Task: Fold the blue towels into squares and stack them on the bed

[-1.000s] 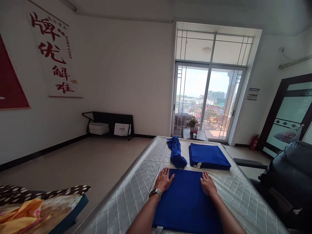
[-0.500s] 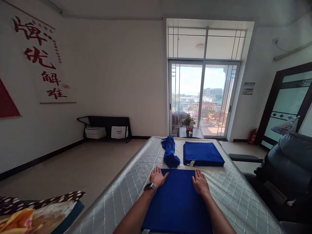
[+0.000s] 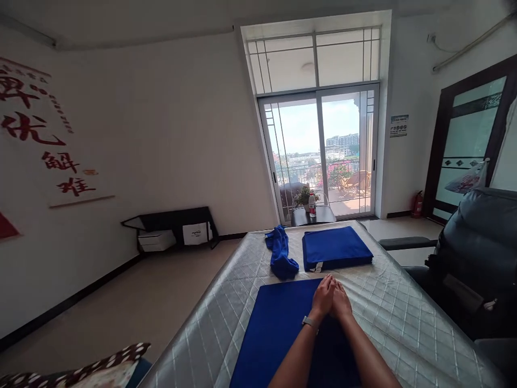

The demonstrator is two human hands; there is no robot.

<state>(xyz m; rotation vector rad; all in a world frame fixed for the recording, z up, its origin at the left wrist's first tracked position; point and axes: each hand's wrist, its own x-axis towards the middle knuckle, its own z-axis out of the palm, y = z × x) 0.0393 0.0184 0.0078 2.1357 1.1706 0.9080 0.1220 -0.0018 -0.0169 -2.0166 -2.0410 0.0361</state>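
Note:
A folded blue cloth (image 3: 270,328) lies flat on the silvery quilted cover in front of me. Both hands are together at its far right corner. My left hand (image 3: 323,296), wearing a watch on the wrist, has its fingers pressed together and bent down on the cloth's edge. Right beside it, nearly touching, my right hand (image 3: 341,300) is closed at the same corner. The fingertips and the edge between them are partly hidden. Just beyond lie a crumpled blue cloth (image 3: 283,256) and, to its right, a neat stack of folded blue cloths (image 3: 337,245) with a white tag.
The quilted cover (image 3: 210,328) spreads over the table. A patterned cushion (image 3: 117,369) is at the lower left, a dark armchair (image 3: 480,253) at the right. Beyond the far edge stands a small table (image 3: 301,217) with a bottle (image 3: 312,206) and a plant (image 3: 304,197).
My left hand has crossed rightward from the cloth's left edge to join the right hand at the far right corner. The view has turned right and tilted.

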